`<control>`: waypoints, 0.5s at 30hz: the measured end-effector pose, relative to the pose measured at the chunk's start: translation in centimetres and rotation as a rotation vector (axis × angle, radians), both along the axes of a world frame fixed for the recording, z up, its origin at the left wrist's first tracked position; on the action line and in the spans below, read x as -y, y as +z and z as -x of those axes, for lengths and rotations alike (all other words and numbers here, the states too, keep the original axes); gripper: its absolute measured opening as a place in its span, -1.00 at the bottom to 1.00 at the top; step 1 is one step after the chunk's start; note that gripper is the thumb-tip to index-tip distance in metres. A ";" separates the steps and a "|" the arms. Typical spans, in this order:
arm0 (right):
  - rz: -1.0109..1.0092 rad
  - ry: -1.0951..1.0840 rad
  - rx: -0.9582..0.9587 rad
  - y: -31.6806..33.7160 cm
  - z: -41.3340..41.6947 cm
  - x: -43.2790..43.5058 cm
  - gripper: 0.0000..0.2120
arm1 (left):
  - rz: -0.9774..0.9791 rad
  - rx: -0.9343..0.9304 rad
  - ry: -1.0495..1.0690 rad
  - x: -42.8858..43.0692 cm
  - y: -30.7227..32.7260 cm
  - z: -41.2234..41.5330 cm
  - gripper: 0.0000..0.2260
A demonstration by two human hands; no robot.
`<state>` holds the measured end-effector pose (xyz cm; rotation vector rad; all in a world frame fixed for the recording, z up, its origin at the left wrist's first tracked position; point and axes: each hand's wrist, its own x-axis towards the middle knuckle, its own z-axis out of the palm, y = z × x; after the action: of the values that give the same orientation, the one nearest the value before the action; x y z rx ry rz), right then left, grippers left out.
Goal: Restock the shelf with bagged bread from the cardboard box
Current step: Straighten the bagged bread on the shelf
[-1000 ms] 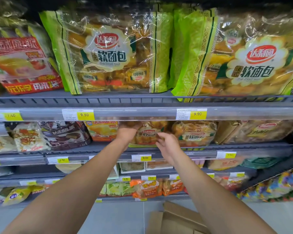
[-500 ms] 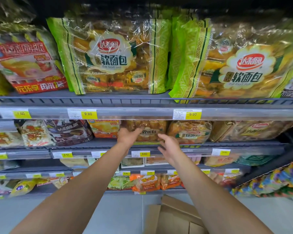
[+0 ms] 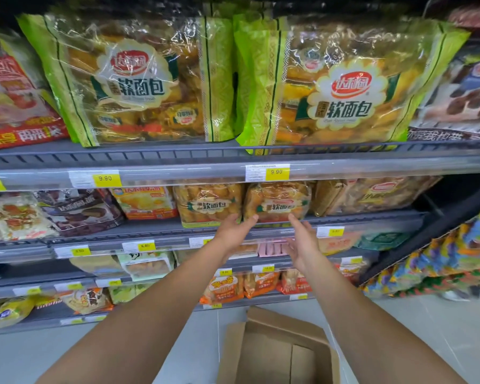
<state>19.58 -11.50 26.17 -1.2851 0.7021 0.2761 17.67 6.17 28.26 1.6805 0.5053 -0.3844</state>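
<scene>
Two small bags of soft bread stand side by side on the second shelf: the left bag and the right bag. My left hand hovers with straight fingers just below the gap between them, fingertips near the right bag's lower left corner. My right hand is spread, palm turned inward, just below the right bag. Neither hand holds anything. The cardboard box stands on the floor below, flaps up, and its visible inside is bare.
Two large green bags of the same bread fill the top shelf. Other snack packs line the lower shelves, with yellow price tags on the rails. A rack of colourful packets juts out at the right. Grey tiled floor lies below.
Both hands have drawn back from the left bread bag they were touching and shifted right and lower, opening out. The view has tilted, showing more of the box.
</scene>
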 end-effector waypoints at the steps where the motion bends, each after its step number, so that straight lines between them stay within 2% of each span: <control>1: 0.036 0.005 0.029 -0.1 -0.2 0.5 -0.10 | -0.025 0.024 -0.006 0.8 0.2 -0.3 -0.17; 3: 0.265 0.081 0.081 -0.2 -0.6 1.5 0.02 | -0.224 0.084 -0.084 2.1 0.3 -1.1 -0.14; 5: 0.584 0.204 0.148 -0.3 -1.2 2.5 0.04 | -0.504 0.169 -0.200 3.0 0.1 -1.6 -0.22; 8: 0.720 0.327 0.262 -0.8 -2.1 3.7 0.04 | -0.706 0.262 -0.206 3.7 -0.7 -2.1 -0.44; 10: 0.714 0.371 0.296 -1.3 -2.8 4.2 0.03 | -0.694 0.309 -0.155 3.9 -1.2 -2.5 -0.52; 13: 0.628 0.400 0.325 -1.7 -3.9 4.1 -0.04 | -0.575 0.347 -0.084 4.3 -1.7 -3.0 -0.58; 15: 0.565 0.388 0.347 -2.1 -4.2 3.8 -0.19 | -0.502 0.341 -0.040 4.4 -1.8 -3.3 -0.61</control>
<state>23.79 -15.25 24.11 -1.9557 0.2271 0.1621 20.99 1.76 26.44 2.1897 0.3274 0.0124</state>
